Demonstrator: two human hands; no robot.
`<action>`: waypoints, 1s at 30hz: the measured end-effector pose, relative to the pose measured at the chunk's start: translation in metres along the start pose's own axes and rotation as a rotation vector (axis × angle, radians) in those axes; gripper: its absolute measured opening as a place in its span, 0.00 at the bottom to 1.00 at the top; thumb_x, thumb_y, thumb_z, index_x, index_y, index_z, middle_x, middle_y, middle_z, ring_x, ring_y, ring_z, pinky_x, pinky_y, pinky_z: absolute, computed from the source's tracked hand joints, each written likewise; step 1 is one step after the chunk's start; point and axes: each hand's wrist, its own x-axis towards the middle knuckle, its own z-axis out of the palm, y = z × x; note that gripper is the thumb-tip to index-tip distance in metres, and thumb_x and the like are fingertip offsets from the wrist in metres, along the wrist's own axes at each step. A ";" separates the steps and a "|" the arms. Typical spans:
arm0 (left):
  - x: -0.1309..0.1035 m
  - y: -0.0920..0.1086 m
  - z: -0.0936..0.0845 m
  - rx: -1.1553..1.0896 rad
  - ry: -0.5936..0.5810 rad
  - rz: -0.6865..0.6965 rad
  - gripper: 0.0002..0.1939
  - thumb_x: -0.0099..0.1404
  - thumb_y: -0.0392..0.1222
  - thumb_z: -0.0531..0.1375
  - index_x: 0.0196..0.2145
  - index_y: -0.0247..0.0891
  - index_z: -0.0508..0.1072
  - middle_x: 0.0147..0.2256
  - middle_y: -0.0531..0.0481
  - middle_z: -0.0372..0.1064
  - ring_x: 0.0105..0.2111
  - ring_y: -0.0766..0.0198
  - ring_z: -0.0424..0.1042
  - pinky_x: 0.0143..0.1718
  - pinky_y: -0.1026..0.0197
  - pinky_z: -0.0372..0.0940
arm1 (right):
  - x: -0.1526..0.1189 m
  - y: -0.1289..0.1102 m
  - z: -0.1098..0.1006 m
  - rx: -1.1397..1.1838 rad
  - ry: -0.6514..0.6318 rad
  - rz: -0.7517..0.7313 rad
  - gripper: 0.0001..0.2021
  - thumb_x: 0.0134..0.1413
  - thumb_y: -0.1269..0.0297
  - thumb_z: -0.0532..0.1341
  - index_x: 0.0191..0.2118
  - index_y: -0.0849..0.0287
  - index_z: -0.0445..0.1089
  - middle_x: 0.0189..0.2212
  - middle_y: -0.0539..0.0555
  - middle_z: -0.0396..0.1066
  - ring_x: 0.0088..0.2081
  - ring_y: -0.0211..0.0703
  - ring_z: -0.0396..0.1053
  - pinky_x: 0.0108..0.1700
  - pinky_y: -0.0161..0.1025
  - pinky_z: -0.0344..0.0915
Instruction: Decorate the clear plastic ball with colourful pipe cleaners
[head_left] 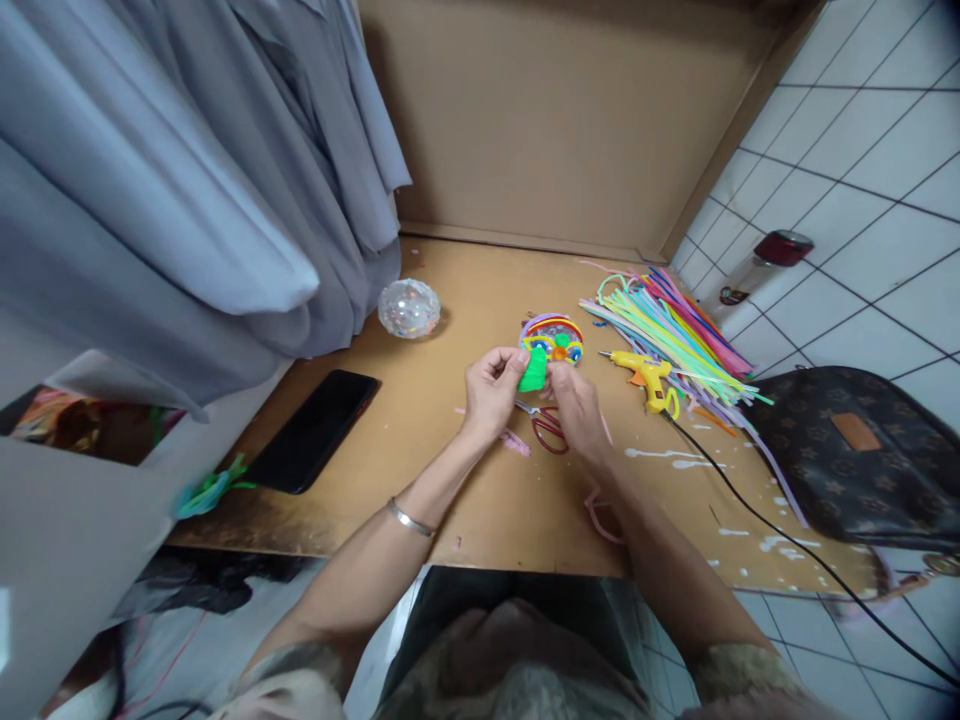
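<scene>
My left hand (493, 388) pinches a flat, bright green piece (533, 370) that looks like folded pipe cleaner. The fingertips of my right hand (576, 402) are closed at the piece's right edge. Just behind it sits a round, clear ornament (551, 335) decorated with rainbow-coloured strips, partly hidden by my hands. Below, between my wrists, lie scissors with dark red handles (550, 432), their blades partly covered. Pink pipe-cleaner scraps (515, 442) rest beside the scissors.
A yellow glue gun (643, 375) trails a black cord on the right, before a pile of pipe cleaners (675, 330). A dark bag (862, 460) and a red-capped bottle (757, 268) stand farther right. Leftward are a clear ball (409, 308), a phone (315, 430) and a grey curtain (247, 180).
</scene>
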 end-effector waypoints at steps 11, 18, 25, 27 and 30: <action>-0.010 -0.001 0.000 0.120 -0.141 -0.021 0.27 0.63 0.65 0.56 0.25 0.37 0.66 0.21 0.55 0.57 0.23 0.69 0.57 0.24 0.66 0.56 | -0.006 0.003 0.010 -0.089 0.165 0.013 0.19 0.66 0.52 0.50 0.26 0.55 0.57 0.18 0.45 0.56 0.21 0.35 0.54 0.26 0.37 0.49; -0.018 0.006 0.003 0.268 -0.167 0.062 0.24 0.64 0.61 0.57 0.24 0.37 0.68 0.21 0.56 0.57 0.24 0.69 0.59 0.25 0.65 0.57 | -0.005 0.002 0.009 -0.117 0.184 -0.034 0.19 0.65 0.51 0.50 0.25 0.55 0.56 0.18 0.44 0.55 0.21 0.34 0.53 0.26 0.36 0.49; -0.011 0.000 -0.001 0.180 -0.225 0.023 0.25 0.64 0.61 0.57 0.22 0.36 0.66 0.20 0.56 0.58 0.22 0.71 0.57 0.24 0.66 0.56 | -0.005 -0.001 0.008 -0.057 0.208 -0.011 0.20 0.64 0.49 0.51 0.25 0.55 0.59 0.18 0.46 0.59 0.22 0.36 0.57 0.27 0.36 0.53; -0.007 -0.003 -0.001 0.080 -0.254 0.003 0.25 0.63 0.63 0.58 0.24 0.36 0.69 0.21 0.55 0.61 0.23 0.70 0.60 0.25 0.66 0.58 | -0.003 -0.001 0.007 -0.014 0.258 0.007 0.21 0.64 0.48 0.51 0.25 0.56 0.61 0.18 0.46 0.61 0.23 0.36 0.58 0.27 0.36 0.55; -0.004 -0.004 0.000 -0.061 -0.288 -0.041 0.24 0.58 0.62 0.64 0.34 0.35 0.75 0.26 0.52 0.69 0.25 0.69 0.66 0.28 0.66 0.63 | 0.001 0.001 0.004 0.057 0.325 0.006 0.22 0.63 0.47 0.52 0.24 0.56 0.61 0.18 0.46 0.61 0.24 0.37 0.59 0.29 0.36 0.57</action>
